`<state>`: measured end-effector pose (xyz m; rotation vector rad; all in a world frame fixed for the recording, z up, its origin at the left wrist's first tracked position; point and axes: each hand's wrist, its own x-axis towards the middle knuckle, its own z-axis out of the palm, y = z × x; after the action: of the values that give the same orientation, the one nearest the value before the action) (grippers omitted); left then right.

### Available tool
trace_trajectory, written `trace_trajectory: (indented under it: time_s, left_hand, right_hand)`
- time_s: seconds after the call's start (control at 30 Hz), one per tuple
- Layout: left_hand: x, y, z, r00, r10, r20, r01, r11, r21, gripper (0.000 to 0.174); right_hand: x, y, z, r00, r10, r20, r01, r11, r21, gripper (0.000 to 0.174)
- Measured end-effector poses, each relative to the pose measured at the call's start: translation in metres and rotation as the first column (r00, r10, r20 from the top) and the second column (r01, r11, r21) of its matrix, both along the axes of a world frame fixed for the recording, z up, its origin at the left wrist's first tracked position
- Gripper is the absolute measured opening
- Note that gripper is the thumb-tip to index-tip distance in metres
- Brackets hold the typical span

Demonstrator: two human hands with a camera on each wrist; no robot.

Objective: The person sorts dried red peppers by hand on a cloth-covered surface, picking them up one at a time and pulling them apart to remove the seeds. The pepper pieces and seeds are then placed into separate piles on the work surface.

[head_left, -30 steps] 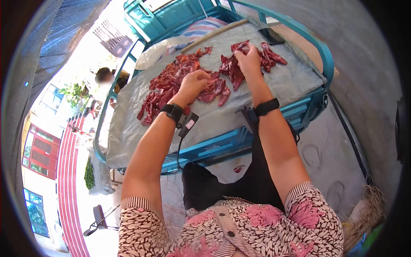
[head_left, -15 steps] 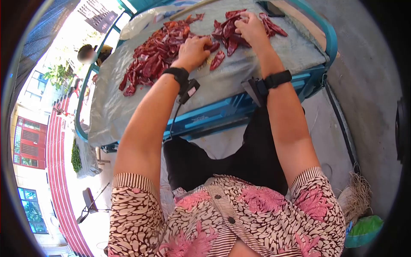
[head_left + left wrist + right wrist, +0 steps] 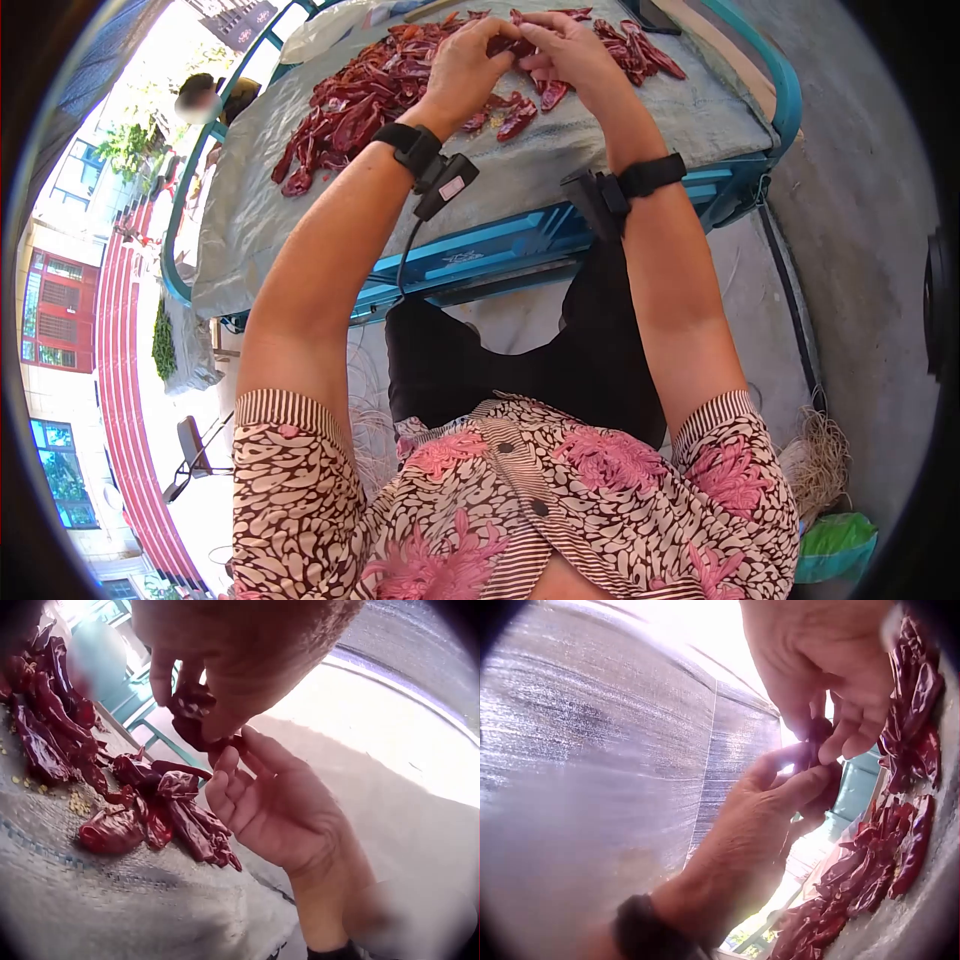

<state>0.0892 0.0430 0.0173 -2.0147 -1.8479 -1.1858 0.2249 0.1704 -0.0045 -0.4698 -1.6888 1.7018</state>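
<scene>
Both hands meet over the cart bed with a dried red chili pepper [image 3: 191, 724] between them. My left hand [image 3: 465, 75] grips the pepper's body with bent fingers and thumb. From the other side, my right hand [image 3: 580, 55] pinches its end between thumb and fingertips. In the right wrist view the pepper [image 3: 810, 750] is partly covered by the fingers. A large heap of dried chilies [image 3: 350, 120] lies left of the hands, and a smaller group [image 3: 640, 55] lies to the right. One loose chili [image 3: 517, 118] rests just below the hands, near scattered yellow seeds [image 3: 79, 802].
A grey woven sheet [image 3: 240, 220] covers the bed of the blue cart, whose rail [image 3: 788, 95] curves round the right side. A dark flat object [image 3: 655, 18] lies at the far right. Beyond the cart's left side is another person [image 3: 205, 95].
The hands have come together from separate spots at the two heaps and now share one chili. The head view has tilted lower, moving the cart up in the picture.
</scene>
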Motion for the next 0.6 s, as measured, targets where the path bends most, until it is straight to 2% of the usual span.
trace_trajectory:
  time_s: [0.03,0.13,0.17,0.27,0.3,0.33,0.4,0.47,0.5,0.6]
  left_hand:
    - [0.000,0.000,0.001,0.995,-0.030,0.091,0.031,0.999,-0.019,0.032]
    - [0.006,-0.014,0.009,0.936,0.031,0.350,0.007,0.994,-0.108,0.034]
    - [-0.008,-0.007,0.000,0.911,0.012,0.413,0.018,0.998,-0.068,0.035]
    - [-0.023,-0.015,0.004,0.956,0.150,0.251,-0.130,0.987,-0.094,0.038]
    - [-0.024,-0.017,0.007,0.931,0.142,0.337,-0.114,0.988,-0.102,0.040]
    - [-0.029,-0.016,0.006,0.917,0.146,0.372,-0.118,0.988,-0.097,0.040]
    - [-0.035,-0.012,0.006,0.886,0.150,0.438,-0.123,0.988,-0.090,0.040]
    - [-0.038,-0.006,0.009,0.860,0.140,0.491,-0.068,0.984,-0.162,0.036]
    - [-0.032,-0.007,0.015,0.861,0.121,0.493,-0.034,0.983,-0.183,0.036]
    - [-0.019,-0.005,0.015,0.854,0.005,0.519,0.107,0.977,-0.185,0.035]
  right_hand:
    - [-0.003,0.002,-0.002,0.997,-0.011,-0.077,0.012,1.000,0.010,0.035]
    - [0.005,-0.010,0.006,0.989,-0.084,-0.119,0.078,0.995,-0.055,0.031]
    - [0.005,-0.014,0.010,0.981,-0.163,-0.104,0.160,0.986,-0.037,0.034]
    - [0.001,-0.015,0.007,0.945,-0.270,-0.184,0.268,0.963,-0.033,0.038]
    - [-0.005,-0.011,0.003,0.913,-0.311,-0.263,0.296,0.950,-0.094,0.035]
    - [-0.011,0.000,-0.007,0.891,-0.402,-0.211,0.416,0.909,0.024,0.038]
    - [-0.013,0.011,-0.012,0.796,-0.588,-0.143,0.603,0.751,0.269,0.047]
    - [-0.007,0.007,-0.007,0.923,-0.355,-0.146,0.372,0.922,0.110,0.057]
    - [-0.003,-0.002,0.000,0.961,-0.226,-0.161,0.234,0.972,0.032,0.063]
    - [-0.007,-0.025,0.011,0.991,-0.096,-0.088,0.094,0.995,-0.023,0.066]
